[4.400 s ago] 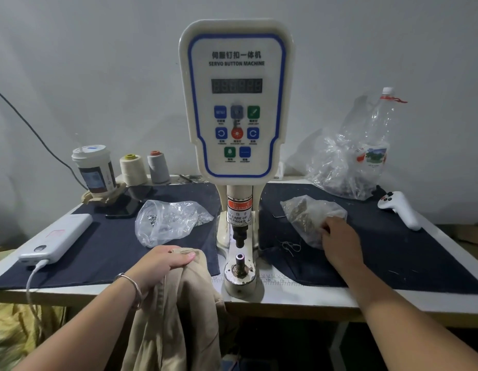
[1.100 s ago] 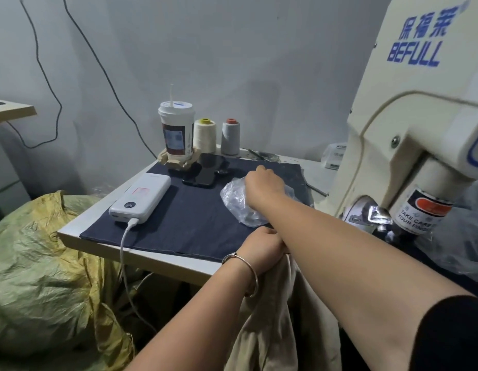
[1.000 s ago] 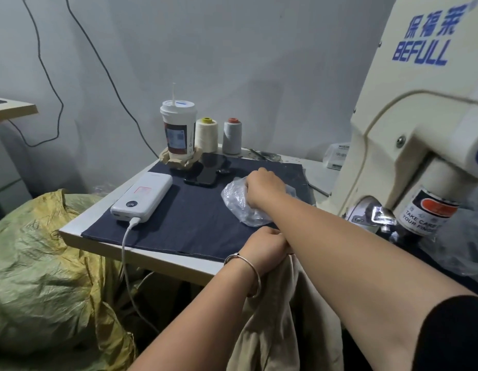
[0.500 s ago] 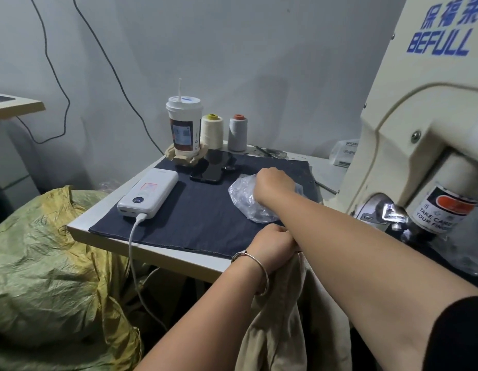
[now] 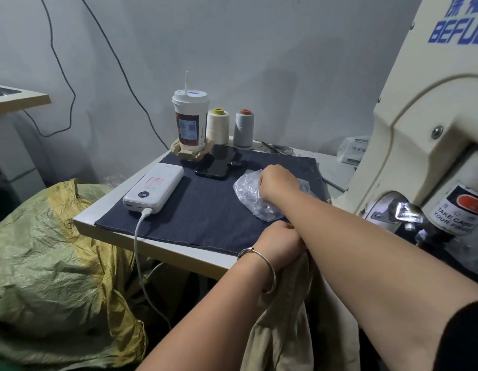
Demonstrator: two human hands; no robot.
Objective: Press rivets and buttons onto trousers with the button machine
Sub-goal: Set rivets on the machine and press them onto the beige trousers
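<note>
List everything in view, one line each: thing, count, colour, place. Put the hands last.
button machine: 1, cream with blue lettering, right side
trousers: 1, beige, hanging off the table's front edge
plastic bag: 1, clear, on the dark cloth
cloth: 1, dark navy, covering the table top
table: 1, white
power bank: 1, white, on the cloth's left, cable plugged in
phone: 1, black, behind the power bank
cup: 1, white lid and straw, back edge
thread spools: 2, cream and grey, right of the cup
sack: 1, yellow-green, left of the table
bracelet: 1, silver, left wrist
left hand: grips the trousers
right hand: reaching into the plastic bag
</note>
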